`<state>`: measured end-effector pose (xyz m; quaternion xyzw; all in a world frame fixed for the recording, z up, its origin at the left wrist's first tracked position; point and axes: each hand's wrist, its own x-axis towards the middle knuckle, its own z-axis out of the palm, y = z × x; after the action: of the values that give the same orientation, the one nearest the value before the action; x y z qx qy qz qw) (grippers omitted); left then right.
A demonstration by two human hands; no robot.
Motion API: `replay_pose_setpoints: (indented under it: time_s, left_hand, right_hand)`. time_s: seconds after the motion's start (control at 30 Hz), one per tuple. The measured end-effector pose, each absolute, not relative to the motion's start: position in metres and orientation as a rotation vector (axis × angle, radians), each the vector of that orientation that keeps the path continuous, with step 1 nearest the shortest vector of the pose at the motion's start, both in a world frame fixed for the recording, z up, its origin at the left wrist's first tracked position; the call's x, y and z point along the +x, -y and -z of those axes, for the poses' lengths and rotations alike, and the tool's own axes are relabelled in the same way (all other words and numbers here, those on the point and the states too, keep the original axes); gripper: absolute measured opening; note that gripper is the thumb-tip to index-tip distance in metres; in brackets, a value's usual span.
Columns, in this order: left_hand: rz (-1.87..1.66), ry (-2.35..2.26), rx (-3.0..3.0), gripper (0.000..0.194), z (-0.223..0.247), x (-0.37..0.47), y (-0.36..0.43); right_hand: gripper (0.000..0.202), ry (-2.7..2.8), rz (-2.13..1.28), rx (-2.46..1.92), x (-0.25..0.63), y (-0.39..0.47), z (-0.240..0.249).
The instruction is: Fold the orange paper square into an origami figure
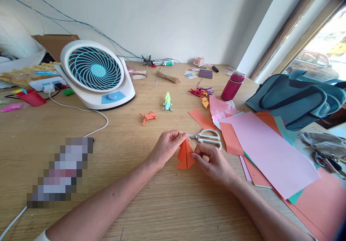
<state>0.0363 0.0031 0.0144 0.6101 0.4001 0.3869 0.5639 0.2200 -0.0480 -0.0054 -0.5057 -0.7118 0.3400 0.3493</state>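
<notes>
Between my two hands is a folded orange paper [185, 157], pointed at the top and fanning into pleats below. My left hand [171, 143] pinches its top tip between thumb and fingers. At its right edge, my right hand [209, 158] grips the paper with thumb and forefinger. White-handled scissors [209, 136] lie just beyond my hands, the blade tips partly hidden behind the left fingers. Farther off on the table [140, 183] are an orange origami figure [149, 117] with thin legs and a green-and-blue origami frog [168, 102].
Sheets of coloured paper [270, 150] are spread at the right, near a teal bag [294, 93] and a magenta bottle [233, 86]. A white fan [98, 71] stands back left. A blurred-out device [61, 172] with a white cable lies at the left. Small folded papers [202, 93] sit near the bottle.
</notes>
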Motion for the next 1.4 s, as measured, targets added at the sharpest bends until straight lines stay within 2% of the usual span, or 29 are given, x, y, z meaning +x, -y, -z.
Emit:
replay_pose_setpoints:
  time_s: [0.27,0.63,0.8,0.9,1.07,1.4]
  left_hand:
    - [-0.933,-0.933,1.513,0.026,-0.015,0.028,-0.013]
    - [-0.578,-0.861,1.628,0.031,0.001,0.017,-0.024]
    - [-0.766,-0.942,1.317,0.041,0.001,0.024,-0.022]
    - [-0.859,-0.966,1.196,0.046,0.003,0.030,-0.018]
    - [-0.889,-0.947,1.103,0.046,0.005,0.040,-0.006]
    - [-0.627,-0.974,1.353,0.031,0.009,0.044,0.002]
  right_hand:
    - [0.029,1.723,-0.897,-1.267,0.225,0.045,0.002]
    - [0.032,1.445,-1.051,-1.240,0.243,0.030,0.011]
    - [0.036,1.396,-1.082,-1.212,0.244,0.032,0.004]
    - [0.052,1.320,-1.149,-1.194,0.241,0.033,0.001]
    - [0.036,1.131,-1.244,-1.134,0.230,0.031,0.004]
    - [0.040,1.063,-1.179,-1.136,0.233,0.029,0.014]
